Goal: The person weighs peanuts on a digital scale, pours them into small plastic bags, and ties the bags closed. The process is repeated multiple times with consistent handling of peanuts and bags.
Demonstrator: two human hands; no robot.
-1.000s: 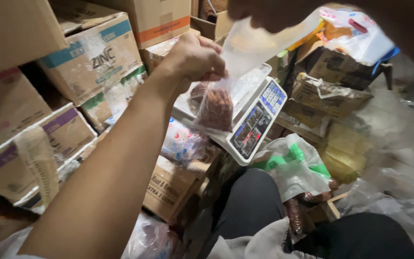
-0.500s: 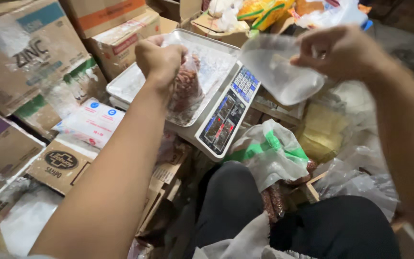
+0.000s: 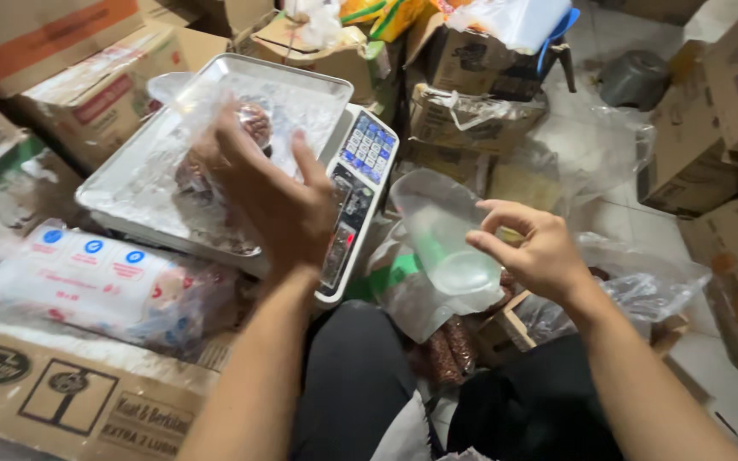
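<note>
Small clear plastic bag of reddish-brown dried goods (image 3: 215,145) lying on the steel pan of the weighing scale (image 3: 121,201), upper left of centre in the frame, partly hidden behind the left hand (image 3: 271,201). Left hand spread above it, fingers loose and apart, fingertips at or just over the bag's plastic; actual contact not discernible, nothing clamped. Right hand (image 3: 540,252) at centre right, thumb and forefinger pinched on the rim of an empty clear plastic bag (image 3: 446,248), which hangs limp toward the lap. Scale keypad and display (image 3: 360,175) just right of the pan, between the two hands. Below the empty bag, an open sack of the same reddish-brown goods (image 3: 446,350) wedged between the knees. Wrapped white packet with blue and red marks (image 3: 96,277) at left, resting on a printed cardboard carton (image 3: 61,393); more cartons stacked along the top and right edges. Likely trouble: filled bag appears unsealed, so toppling on the slick pan and spilling; fingers resting on the pan and skewing the reading; thin empty bag slipping from so light a pinch.
</note>
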